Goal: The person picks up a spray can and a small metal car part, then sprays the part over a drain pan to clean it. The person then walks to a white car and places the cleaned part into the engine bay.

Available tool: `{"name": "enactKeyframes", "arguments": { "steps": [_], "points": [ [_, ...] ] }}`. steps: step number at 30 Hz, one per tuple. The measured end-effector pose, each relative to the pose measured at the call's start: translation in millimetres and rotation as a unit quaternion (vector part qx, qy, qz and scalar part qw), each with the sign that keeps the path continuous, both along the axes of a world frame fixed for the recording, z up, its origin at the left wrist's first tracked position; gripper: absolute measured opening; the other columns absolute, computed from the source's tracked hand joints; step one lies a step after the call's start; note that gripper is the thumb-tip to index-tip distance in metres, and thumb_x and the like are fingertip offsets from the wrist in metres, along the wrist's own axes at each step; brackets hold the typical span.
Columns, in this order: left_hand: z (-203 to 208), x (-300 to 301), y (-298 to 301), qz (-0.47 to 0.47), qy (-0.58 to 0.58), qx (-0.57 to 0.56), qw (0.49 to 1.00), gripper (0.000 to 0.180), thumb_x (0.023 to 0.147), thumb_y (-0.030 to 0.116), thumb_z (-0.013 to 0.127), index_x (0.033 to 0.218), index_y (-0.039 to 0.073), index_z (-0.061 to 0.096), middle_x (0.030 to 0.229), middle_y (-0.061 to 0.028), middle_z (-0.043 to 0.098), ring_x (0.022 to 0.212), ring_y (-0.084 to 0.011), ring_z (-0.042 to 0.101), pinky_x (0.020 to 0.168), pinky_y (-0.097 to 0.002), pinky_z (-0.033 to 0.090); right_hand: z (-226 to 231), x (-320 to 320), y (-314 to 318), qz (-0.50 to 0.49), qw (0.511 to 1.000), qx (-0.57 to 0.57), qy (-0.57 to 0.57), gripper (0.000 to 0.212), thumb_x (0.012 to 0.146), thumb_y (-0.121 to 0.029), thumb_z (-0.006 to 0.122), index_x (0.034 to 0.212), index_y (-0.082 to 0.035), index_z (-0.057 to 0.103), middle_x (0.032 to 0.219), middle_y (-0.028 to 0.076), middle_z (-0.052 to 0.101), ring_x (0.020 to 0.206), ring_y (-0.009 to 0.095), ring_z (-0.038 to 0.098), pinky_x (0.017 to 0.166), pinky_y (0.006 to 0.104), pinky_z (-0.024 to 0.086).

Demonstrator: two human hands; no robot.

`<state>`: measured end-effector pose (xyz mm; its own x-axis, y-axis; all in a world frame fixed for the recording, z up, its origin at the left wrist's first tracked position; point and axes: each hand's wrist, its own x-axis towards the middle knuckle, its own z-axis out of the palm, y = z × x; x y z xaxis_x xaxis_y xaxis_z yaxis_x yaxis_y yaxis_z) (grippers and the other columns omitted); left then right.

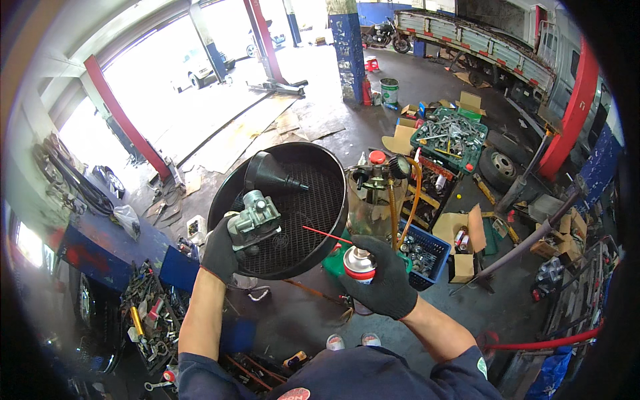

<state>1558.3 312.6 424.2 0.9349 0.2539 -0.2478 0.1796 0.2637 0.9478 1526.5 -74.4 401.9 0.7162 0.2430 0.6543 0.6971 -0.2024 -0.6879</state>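
Note:
My left hand, in a black glove, holds a small grey metal engine part over a round black drain pan with a mesh grid. A black funnel lies inside the pan at its far side. My right hand, also gloved, grips a spray can with a white and red top. The can's thin red straw points left toward the metal part, its tip a short way from it.
A clear canister with hoses and a gauge stands behind the can. A blue crate of parts, a green tray of tools, cardboard boxes and a tyre lie to the right. A cluttered tool tray sits lower left.

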Motion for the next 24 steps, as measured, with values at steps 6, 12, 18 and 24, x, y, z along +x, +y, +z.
{"name": "enactKeyframes", "arguments": {
  "steps": [6,12,18,24],
  "points": [
    [4,15,15,-0.108,0.032,0.166,0.980,0.033,0.113,0.037,0.060,0.127,0.013,0.077,0.115,-0.0060,0.081,0.093,-0.0179,0.080,0.063,-0.0346,0.066,-3,-1,4,0.011,0.999,-0.005,0.033,0.080,0.081,-0.018,0.099,0.150,-0.004,0.063,0.126,0.020,0.072,0.112,0.036,0.075,0.096,0.0470,0.062],
    [3,44,26,-0.180,0.106,0.433,0.877,0.026,0.113,0.025,0.058,0.118,0.010,0.079,0.098,-0.0080,0.078,0.080,-0.0164,0.075,0.060,-0.0335,0.060,-11,-1,5,0.002,0.999,0.008,0.037,0.077,0.081,-0.017,0.099,0.148,-0.003,0.064,0.125,0.020,0.073,0.109,0.035,0.076,0.096,0.0469,0.062],
    [-20,70,28,-0.157,0.039,0.636,0.754,0.038,0.117,0.030,0.046,0.128,0.005,0.073,0.111,-0.0271,0.080,0.106,-0.0456,0.078,0.088,-0.0537,0.060,-16,-5,1,-0.021,0.999,0.008,0.040,0.075,0.082,-0.017,0.098,0.148,-0.003,0.064,0.124,0.020,0.073,0.109,0.035,0.076,0.095,0.0460,0.062],
    [-33,61,4,-0.078,-0.047,0.638,0.765,0.066,0.110,0.056,0.061,0.155,0.008,0.060,0.135,-0.0308,0.075,0.125,-0.0485,0.073,0.108,-0.0535,0.056,-20,-7,-5,-0.025,0.997,-0.006,0.077,0.076,0.083,-0.019,0.097,0.150,-0.005,0.063,0.126,0.019,0.071,0.111,0.035,0.074,0.097,0.0459,0.061]
  ]
}}
